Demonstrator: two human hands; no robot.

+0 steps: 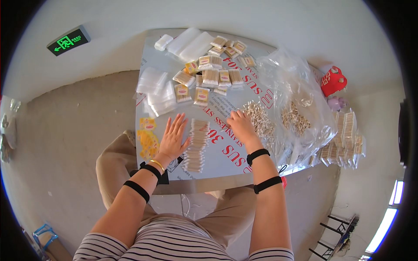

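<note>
My left grip (173, 138), spread and empty, flanks the cotton-swab row (198, 145). My right grip (241, 128) curls beside loose swabs (260, 116); I cannot tell whether it holds any. Align tips evenly.

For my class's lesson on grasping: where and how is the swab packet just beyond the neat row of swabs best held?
Probably pinch the swab packet by the left and right edges of its near end, coming from the near side. It seems to lie flat, with that end facing the row of swabs, while other packets sit close beyond its far end.
</note>
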